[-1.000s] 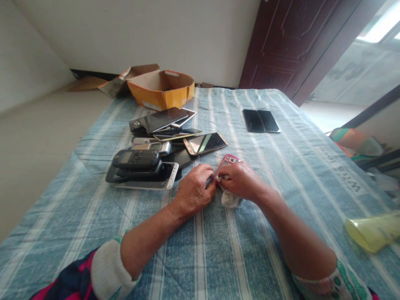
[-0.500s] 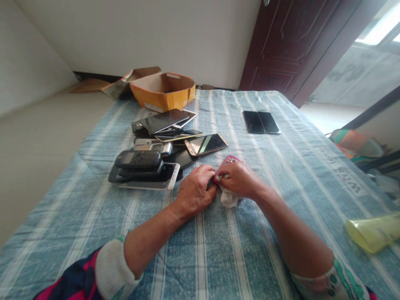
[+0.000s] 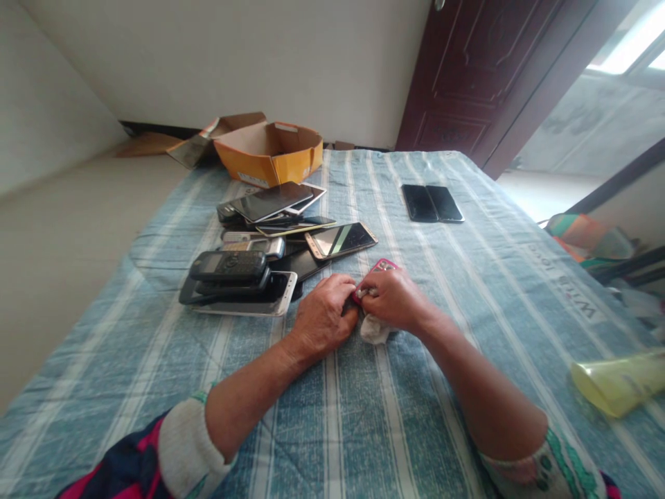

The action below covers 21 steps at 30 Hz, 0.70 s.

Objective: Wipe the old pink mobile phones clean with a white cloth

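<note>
A mobile phone with a pink-red edge [image 3: 385, 265] lies on the striped cloth between my hands, its camera end pointing away from me. My left hand [image 3: 326, 312] is closed on the phone's near left edge, with the fingertips partly hidden. In my right hand [image 3: 393, 298] a crumpled white cloth [image 3: 375, 330] is pinched and pressed on the phone; part of it hangs out below the fingers. My right hand covers much of the phone. Left of my hands lies a pile of old phones, with a black keypad phone [image 3: 228, 267] on top of a white-framed smartphone [image 3: 285, 294].
Behind the pile stands an open orange cardboard box [image 3: 296, 165]. Two dark smartphones [image 3: 432, 203] lie side by side at the far right. A yellow translucent object [image 3: 618, 383] rests near the right edge of the table's striped cover [image 3: 436, 263]. A dark red door [image 3: 478, 76] is beyond.
My right hand with the white cloth has shifted slightly left along the phone, and its wrist has turned a little. My left hand stays at the phone's edge. The view has moved slightly.
</note>
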Each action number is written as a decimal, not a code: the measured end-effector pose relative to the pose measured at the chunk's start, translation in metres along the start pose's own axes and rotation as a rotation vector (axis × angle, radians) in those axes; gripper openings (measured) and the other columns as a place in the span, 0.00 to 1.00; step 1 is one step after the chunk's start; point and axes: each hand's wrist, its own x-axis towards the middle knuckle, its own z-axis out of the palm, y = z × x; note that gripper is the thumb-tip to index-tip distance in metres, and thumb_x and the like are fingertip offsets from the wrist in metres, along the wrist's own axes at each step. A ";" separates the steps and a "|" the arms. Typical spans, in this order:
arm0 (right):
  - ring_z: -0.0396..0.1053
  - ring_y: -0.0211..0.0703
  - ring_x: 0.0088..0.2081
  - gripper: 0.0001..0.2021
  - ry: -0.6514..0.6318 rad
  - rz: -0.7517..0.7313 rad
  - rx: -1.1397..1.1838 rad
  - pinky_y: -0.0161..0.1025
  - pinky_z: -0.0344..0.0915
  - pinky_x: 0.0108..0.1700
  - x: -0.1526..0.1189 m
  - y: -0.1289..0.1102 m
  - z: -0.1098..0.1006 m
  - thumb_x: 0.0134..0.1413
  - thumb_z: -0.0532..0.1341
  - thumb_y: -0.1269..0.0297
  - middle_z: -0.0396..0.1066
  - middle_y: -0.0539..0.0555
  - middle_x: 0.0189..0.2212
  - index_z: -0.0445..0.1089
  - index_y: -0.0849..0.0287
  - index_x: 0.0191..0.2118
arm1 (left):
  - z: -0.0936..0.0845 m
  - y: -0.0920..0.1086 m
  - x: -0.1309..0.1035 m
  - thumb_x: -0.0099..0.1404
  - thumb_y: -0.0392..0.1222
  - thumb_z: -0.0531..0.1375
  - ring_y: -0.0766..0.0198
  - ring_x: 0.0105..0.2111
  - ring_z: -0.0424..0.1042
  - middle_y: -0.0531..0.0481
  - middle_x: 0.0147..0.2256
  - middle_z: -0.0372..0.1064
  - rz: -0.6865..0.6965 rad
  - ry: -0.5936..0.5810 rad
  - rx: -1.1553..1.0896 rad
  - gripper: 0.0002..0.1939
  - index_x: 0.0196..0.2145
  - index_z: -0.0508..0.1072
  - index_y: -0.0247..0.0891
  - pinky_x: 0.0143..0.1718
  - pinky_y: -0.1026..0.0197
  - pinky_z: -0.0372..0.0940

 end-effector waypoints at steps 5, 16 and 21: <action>0.68 0.37 0.28 0.09 0.035 -0.016 0.150 0.33 0.59 0.31 0.000 0.006 0.003 0.44 0.59 0.72 0.74 0.51 0.24 0.77 0.59 0.28 | -0.001 0.001 0.000 0.55 0.31 0.59 0.55 0.44 0.70 0.43 0.43 0.71 -0.003 0.024 0.014 0.10 0.37 0.72 0.36 0.47 0.52 0.68; 0.60 0.33 0.19 0.09 0.202 0.355 0.675 0.30 0.55 0.20 0.002 0.039 -0.017 0.43 0.63 0.61 0.65 0.46 0.18 0.74 0.62 0.30 | -0.004 0.004 -0.002 0.54 0.32 0.61 0.54 0.45 0.70 0.43 0.44 0.70 0.020 0.000 0.030 0.11 0.38 0.72 0.35 0.48 0.51 0.67; 0.64 0.35 0.24 0.08 0.187 0.189 0.554 0.31 0.58 0.25 0.001 0.032 -0.010 0.47 0.62 0.63 0.70 0.48 0.23 0.75 0.61 0.31 | -0.004 0.005 -0.002 0.55 0.36 0.62 0.54 0.44 0.70 0.43 0.43 0.70 0.021 0.003 0.022 0.11 0.38 0.72 0.36 0.47 0.51 0.68</action>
